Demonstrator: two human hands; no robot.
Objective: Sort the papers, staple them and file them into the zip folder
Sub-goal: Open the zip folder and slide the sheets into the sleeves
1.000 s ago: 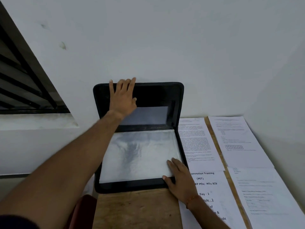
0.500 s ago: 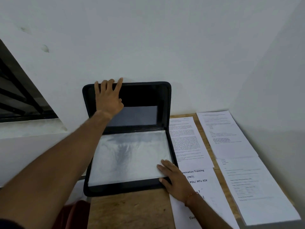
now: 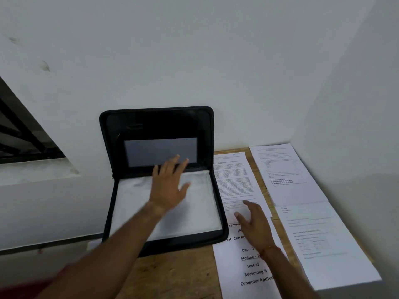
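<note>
Open on the wooden table (image 3: 179,275) — the zip folder (image 3: 159,124), lid upright against the wall, white lower half lying flat. Over that lower half, left hand (image 3: 168,186), fingers spread, gripping nothing. Just right of the folder, right hand (image 3: 254,225) loose over the printed papers (image 3: 233,180), holding nothing either — contact too blurred to call. Further right of the folder, two more sheets (image 3: 289,184) end to end.

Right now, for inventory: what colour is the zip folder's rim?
Black; zip folder shows best in head view.
</note>
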